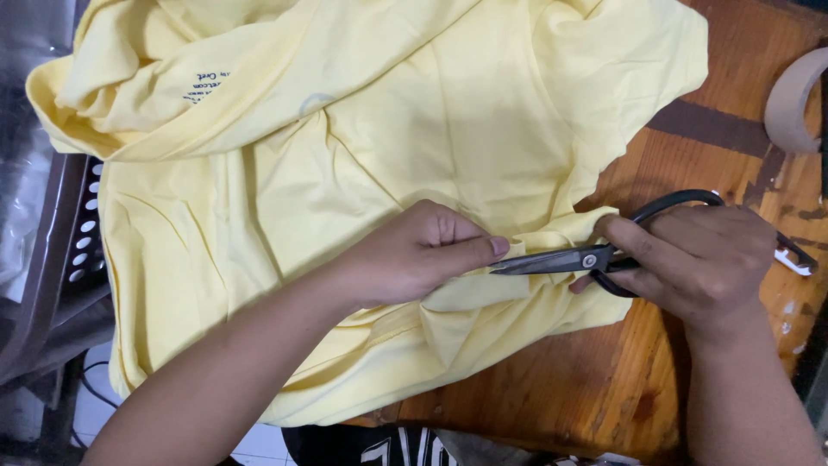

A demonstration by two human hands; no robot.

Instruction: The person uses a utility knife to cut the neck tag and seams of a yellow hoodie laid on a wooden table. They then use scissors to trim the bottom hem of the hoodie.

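Yellow cloth (362,164) lies rumpled across the wooden table (552,388), covering most of it and hanging over the left edge. The left hand (414,250) is closed on a fold of the cloth, thumb pointing right. The right hand (699,259) grips black scissors (586,257), blades nearly shut at that fold. A tape roll (795,102) sits at the far right.

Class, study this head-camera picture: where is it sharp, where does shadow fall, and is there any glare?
Head view: the yellow cloth, left hand and scissors look sharp under soft, even light; the right hand casts a shadow on the wooden table; the tape roll at the right edge is cut off and slightly soft; faint glare shows on clear plastic at far left.
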